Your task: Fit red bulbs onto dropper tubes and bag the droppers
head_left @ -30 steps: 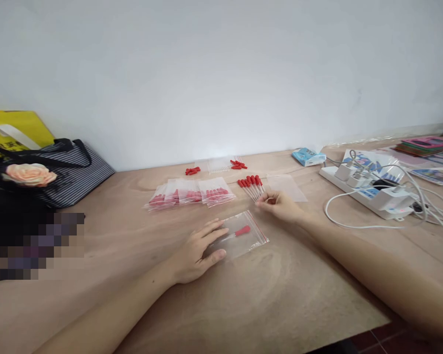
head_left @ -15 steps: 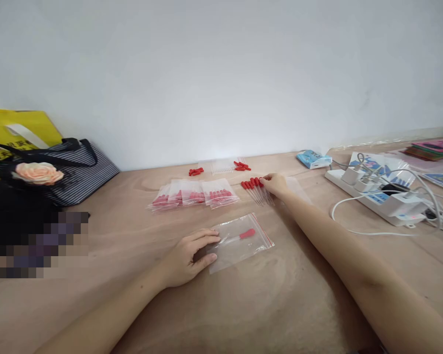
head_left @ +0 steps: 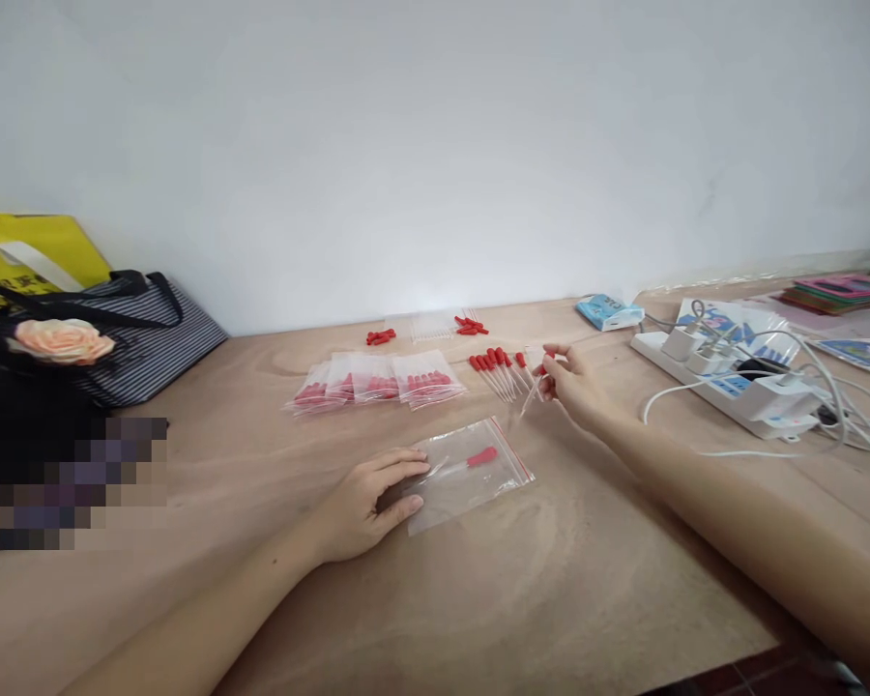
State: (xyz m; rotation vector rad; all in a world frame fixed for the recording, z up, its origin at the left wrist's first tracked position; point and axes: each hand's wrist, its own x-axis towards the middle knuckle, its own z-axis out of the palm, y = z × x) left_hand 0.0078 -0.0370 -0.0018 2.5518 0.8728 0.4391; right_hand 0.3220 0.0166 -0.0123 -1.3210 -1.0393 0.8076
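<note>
My left hand [head_left: 381, 503] rests on the table, its fingers and thumb apart on the left edge of a clear zip bag [head_left: 435, 503]. Inside that bag lies one dropper with a red bulb [head_left: 482, 456]. My right hand [head_left: 566, 382] pinches another red-bulbed dropper [head_left: 531, 394], its clear stem pointing down and left. Just left of it, several red-bulbed droppers [head_left: 494, 362] lie fanned on the table. Filled bags of red-bulbed droppers [head_left: 377, 382] overlap behind my left hand.
Loose red bulbs [head_left: 381, 336] and a bag of clear stems [head_left: 433, 327] lie near the wall. A white power strip [head_left: 725, 387] with cables and a blue packet [head_left: 609, 311] are right. A striped bag [head_left: 152, 338] stands left.
My right hand has lifted a dropper from the fanned group and moved slightly right and towards me with it. My left hand remains at the bag.
</note>
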